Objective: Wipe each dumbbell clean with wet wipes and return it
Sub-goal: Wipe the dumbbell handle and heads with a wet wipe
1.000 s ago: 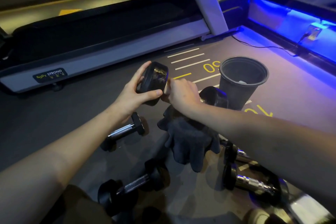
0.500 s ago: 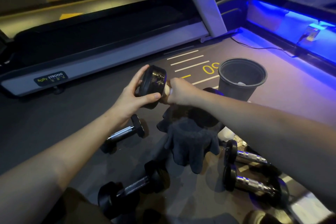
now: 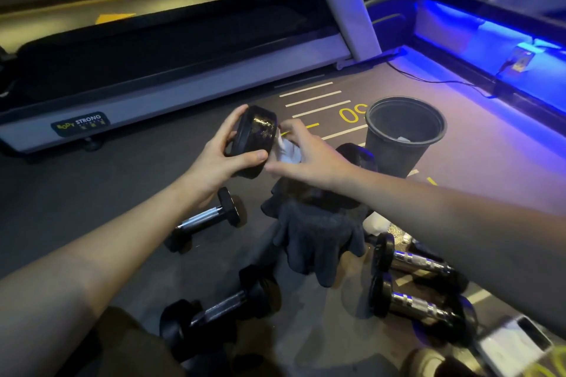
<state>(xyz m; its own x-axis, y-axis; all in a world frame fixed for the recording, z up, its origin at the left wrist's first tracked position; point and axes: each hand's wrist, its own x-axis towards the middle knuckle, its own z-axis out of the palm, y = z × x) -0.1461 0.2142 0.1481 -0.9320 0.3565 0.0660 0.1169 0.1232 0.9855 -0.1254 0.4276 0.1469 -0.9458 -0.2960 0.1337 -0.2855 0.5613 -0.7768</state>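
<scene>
Dim gym floor point(image 3: 92, 193), left hand point(image 3: 214, 162) gripping dumbbell point(image 3: 254, 139), right hand point(image 3: 309, 156) pinching wipe point(image 3: 288, 150).

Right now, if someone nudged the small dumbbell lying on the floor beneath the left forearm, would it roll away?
Probably not far. The small dumbbell looks to have flat-sided black heads, which should stop a roll. Its chrome handle and solid heads suggest it is heavy for its size, so a light nudge may barely shift it on the floor, which looks matte rather than slick.
</scene>
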